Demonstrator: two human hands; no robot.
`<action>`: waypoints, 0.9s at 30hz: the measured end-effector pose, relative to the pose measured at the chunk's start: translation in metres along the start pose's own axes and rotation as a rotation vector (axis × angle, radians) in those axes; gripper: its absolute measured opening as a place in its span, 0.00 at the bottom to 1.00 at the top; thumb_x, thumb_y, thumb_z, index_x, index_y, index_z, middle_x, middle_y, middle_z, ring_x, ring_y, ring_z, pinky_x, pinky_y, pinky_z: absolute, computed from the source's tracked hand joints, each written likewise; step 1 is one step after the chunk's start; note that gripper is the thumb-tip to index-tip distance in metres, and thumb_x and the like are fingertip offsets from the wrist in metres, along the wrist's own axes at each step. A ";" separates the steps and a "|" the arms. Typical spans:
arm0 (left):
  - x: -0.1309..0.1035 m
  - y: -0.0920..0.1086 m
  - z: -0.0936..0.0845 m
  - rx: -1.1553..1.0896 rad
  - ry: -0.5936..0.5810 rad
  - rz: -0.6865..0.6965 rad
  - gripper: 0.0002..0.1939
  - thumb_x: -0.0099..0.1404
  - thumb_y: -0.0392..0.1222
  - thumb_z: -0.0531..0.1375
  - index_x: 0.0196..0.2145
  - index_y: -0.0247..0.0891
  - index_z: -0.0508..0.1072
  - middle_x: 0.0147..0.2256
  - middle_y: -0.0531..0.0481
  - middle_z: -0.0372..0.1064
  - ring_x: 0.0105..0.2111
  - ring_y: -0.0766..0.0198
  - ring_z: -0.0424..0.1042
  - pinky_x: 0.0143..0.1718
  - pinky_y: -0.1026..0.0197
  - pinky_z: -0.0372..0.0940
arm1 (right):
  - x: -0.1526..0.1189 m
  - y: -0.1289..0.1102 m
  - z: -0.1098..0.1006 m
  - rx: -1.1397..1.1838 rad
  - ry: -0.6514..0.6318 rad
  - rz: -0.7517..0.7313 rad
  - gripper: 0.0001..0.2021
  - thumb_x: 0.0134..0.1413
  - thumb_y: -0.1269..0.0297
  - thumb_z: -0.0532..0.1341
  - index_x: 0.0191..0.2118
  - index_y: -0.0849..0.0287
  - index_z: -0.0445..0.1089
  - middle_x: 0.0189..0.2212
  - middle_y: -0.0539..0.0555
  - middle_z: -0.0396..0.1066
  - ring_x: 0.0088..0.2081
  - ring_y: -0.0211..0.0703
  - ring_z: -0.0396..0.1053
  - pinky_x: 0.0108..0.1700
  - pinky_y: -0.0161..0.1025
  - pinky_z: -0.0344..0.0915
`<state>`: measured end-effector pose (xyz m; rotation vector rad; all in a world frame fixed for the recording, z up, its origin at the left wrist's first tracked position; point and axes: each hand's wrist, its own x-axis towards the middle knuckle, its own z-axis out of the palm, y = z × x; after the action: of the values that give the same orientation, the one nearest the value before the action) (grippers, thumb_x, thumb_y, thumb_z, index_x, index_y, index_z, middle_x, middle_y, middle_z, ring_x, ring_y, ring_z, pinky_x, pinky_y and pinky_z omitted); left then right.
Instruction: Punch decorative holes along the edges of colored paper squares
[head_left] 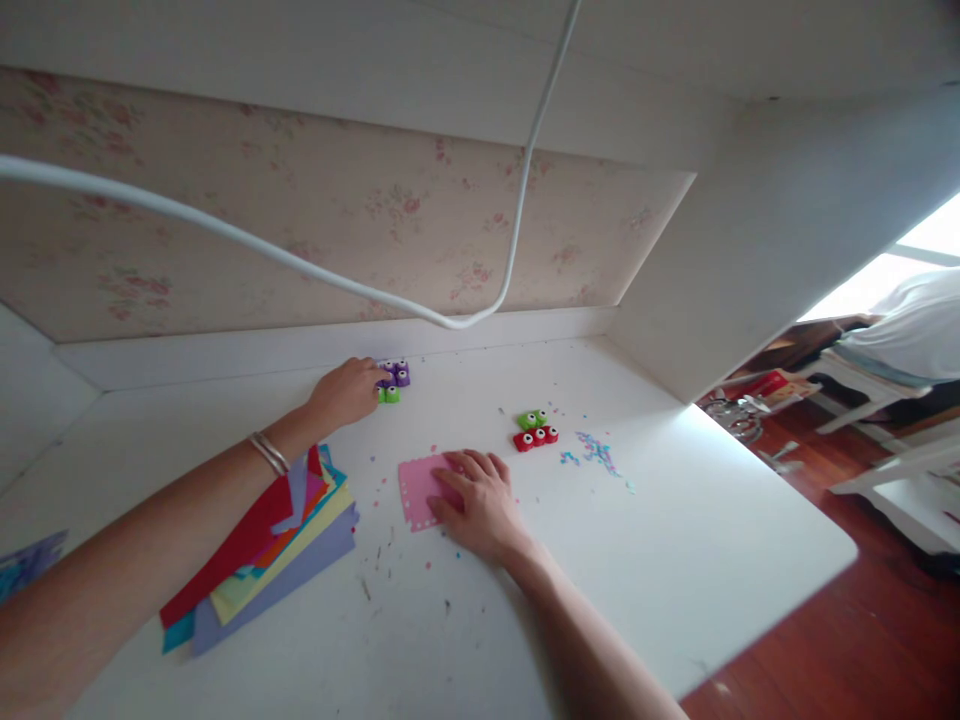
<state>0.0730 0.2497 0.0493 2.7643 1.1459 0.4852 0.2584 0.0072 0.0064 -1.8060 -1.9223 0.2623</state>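
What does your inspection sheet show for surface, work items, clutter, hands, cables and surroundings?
Surface: white tabletop, partly littered.
Work items: pink card, notched or punched edges; purple and green pieces; red and green pieces.
Clutter: coloured sheets, overlapping; confetti, densest at right.
Hands: left hand at the purple and green pieces; right hand on the pink card.
Cables: white cable looping across the view.
Surroundings: floral panel behind; reddish floor at right.

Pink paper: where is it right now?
In the head view, the pink paper lies just left of centre on the tabletop, partly under the right hand, right of the coloured papers.
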 end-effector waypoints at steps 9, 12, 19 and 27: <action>-0.024 -0.016 0.008 0.043 -0.075 -0.022 0.11 0.63 0.39 0.56 0.39 0.41 0.77 0.40 0.45 0.72 0.43 0.55 0.71 0.47 0.58 0.64 | 0.000 -0.001 -0.002 0.025 -0.017 0.004 0.21 0.57 0.52 0.60 0.56 0.46 0.68 0.58 0.52 0.66 0.60 0.51 0.58 0.63 0.52 0.45; -0.037 -0.014 0.004 0.011 -0.104 -0.030 0.10 0.62 0.42 0.57 0.38 0.41 0.77 0.41 0.46 0.73 0.43 0.56 0.72 0.46 0.59 0.64 | 0.001 0.002 0.001 0.044 0.003 0.112 0.28 0.59 0.50 0.57 0.62 0.58 0.62 0.62 0.60 0.61 0.63 0.53 0.54 0.64 0.52 0.48; -0.106 0.024 -0.006 -0.082 -0.132 -0.069 0.10 0.64 0.46 0.57 0.40 0.44 0.76 0.37 0.51 0.75 0.37 0.59 0.74 0.40 0.60 0.65 | 0.004 0.011 0.012 0.098 0.040 0.140 0.24 0.53 0.58 0.63 0.54 0.63 0.69 0.61 0.64 0.61 0.63 0.56 0.54 0.63 0.50 0.53; -0.167 0.061 0.015 -0.367 0.015 -0.091 0.13 0.67 0.41 0.57 0.48 0.43 0.73 0.44 0.47 0.70 0.42 0.60 0.72 0.46 0.58 0.67 | 0.008 0.009 0.011 0.537 0.130 0.344 0.16 0.53 0.62 0.60 0.49 0.57 0.69 0.36 0.54 0.76 0.35 0.45 0.73 0.38 0.42 0.68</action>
<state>0.0080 0.0891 0.0067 2.3892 1.0571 0.6350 0.2612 0.0179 -0.0052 -1.7118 -1.2809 0.6856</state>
